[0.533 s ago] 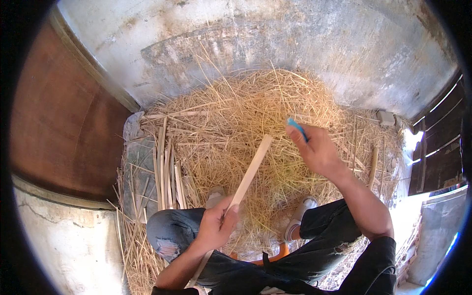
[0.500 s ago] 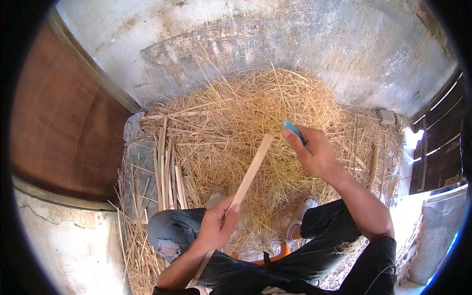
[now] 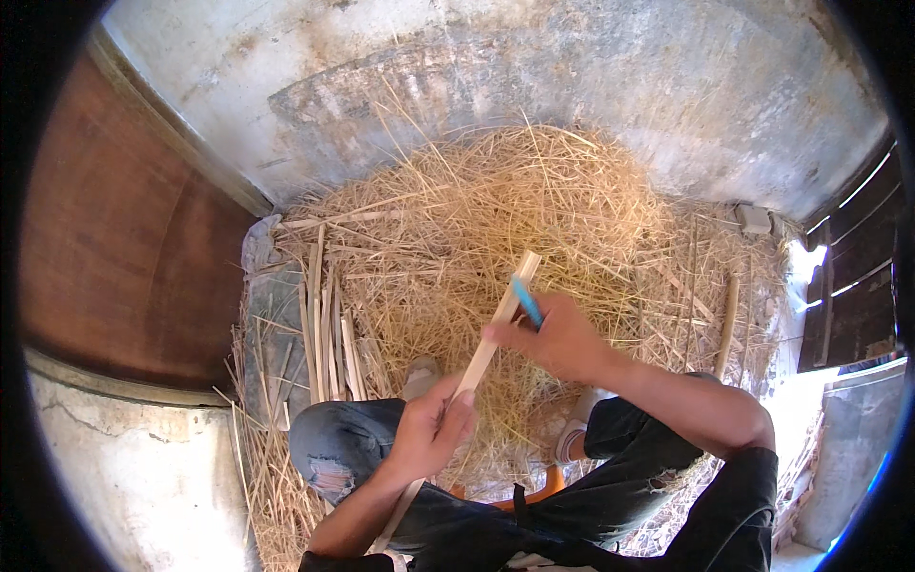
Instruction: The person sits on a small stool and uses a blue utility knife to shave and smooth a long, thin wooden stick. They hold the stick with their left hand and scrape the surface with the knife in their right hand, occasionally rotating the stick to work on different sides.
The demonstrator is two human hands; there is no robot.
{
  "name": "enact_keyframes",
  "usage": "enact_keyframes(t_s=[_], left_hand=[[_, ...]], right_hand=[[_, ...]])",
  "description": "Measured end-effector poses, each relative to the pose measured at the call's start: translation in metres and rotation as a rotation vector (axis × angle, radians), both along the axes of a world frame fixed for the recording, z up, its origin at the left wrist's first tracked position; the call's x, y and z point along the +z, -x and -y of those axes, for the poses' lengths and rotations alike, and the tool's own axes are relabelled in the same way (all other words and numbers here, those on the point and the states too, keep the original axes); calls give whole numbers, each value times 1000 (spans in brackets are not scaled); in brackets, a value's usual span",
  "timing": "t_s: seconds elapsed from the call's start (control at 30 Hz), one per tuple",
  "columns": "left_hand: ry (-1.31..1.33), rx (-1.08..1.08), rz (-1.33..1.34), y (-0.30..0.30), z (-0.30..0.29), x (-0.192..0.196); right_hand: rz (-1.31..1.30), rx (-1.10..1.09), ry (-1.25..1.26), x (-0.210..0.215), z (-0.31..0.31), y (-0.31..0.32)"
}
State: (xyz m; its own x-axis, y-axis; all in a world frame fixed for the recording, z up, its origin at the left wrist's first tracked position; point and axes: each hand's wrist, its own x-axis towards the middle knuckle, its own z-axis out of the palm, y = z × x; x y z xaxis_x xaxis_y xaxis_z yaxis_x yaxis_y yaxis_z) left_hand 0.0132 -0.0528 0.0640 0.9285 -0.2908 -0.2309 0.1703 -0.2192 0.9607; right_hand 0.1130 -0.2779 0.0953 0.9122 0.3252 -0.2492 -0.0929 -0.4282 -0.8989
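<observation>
My left hand [image 3: 431, 431] is closed round a long pale bamboo strip [image 3: 483, 357], which slants up and away to the right. The strip's lower part runs back below that hand, past my forearm. My right hand [image 3: 558, 336] grips a slim blue-handled knife [image 3: 527, 303], partly hidden by the fingers. The knife lies across the strip near its far end, and its blade is too blurred to make out. The right thumb reaches to the strip's side below the knife.
Straw-like shavings [image 3: 553, 181] are heaped between my feet and the stained wall [image 3: 610, 86]. Several bamboo strips [image 3: 329, 334] lie at the left, beside a brown door panel [image 3: 133, 238]. A grey block [image 3: 753, 220] sits at the back right. Under me an orange seat edge [image 3: 548, 484] shows.
My right hand has come down and left, bringing the knife from clear of the bamboo strip onto its far end. My left hand and the strip have shifted only slightly.
</observation>
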Motion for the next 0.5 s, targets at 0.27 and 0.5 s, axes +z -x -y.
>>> enact_keyframes(t_s=[0.27, 0.5], left_hand=[[57, -14, -18, -1, 0, 0], [158, -63, -108, 6, -4, 0]], right_hand=[[64, -1, -47, -17, -7, 0], [237, -222, -91, -17, 55, -53]])
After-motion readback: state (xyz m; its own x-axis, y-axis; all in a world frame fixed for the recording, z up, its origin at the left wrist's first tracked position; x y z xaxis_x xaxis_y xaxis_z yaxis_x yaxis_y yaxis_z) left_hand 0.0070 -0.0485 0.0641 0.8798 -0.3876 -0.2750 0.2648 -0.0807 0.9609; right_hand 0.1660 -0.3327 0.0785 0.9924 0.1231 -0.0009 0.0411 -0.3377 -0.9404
